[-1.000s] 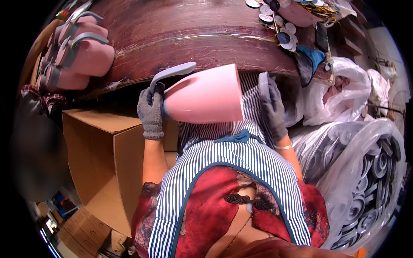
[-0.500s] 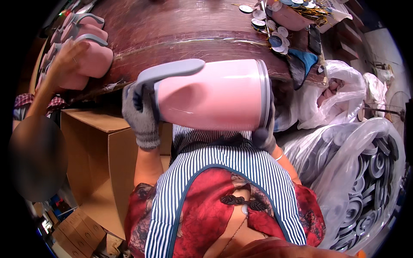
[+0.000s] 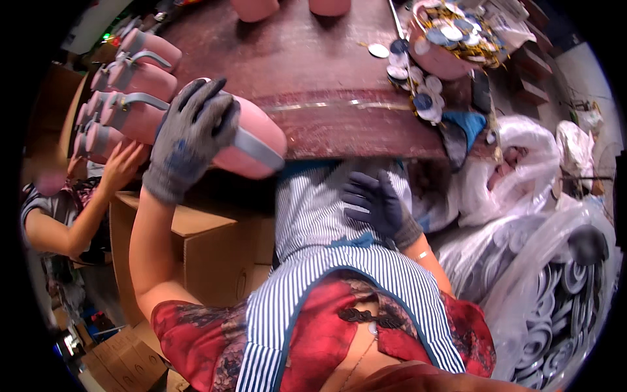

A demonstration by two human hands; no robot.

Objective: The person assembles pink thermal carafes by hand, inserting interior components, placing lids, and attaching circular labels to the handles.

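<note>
In its grey knit glove, my left hand is closed over one end of a pink jug. The jug lies tilted at the table's near left edge, its grey handle toward me. Beside it on the left stand several like pink jugs with grey handles. My right hand, gloved with a dark palm, is held before my striped apron with fingers spread. Nothing is in it.
A co-worker's hand is by the jugs on the left. Tagged round discs and a pink container full of more are at right. Cardboard boxes stand at lower left, plastic bags of grey parts at lower right.
The jug has gone from between both hands to the left side of the table, turned over with its handle nearer me. My right hand has let go. The co-worker's hand has moved lower.
</note>
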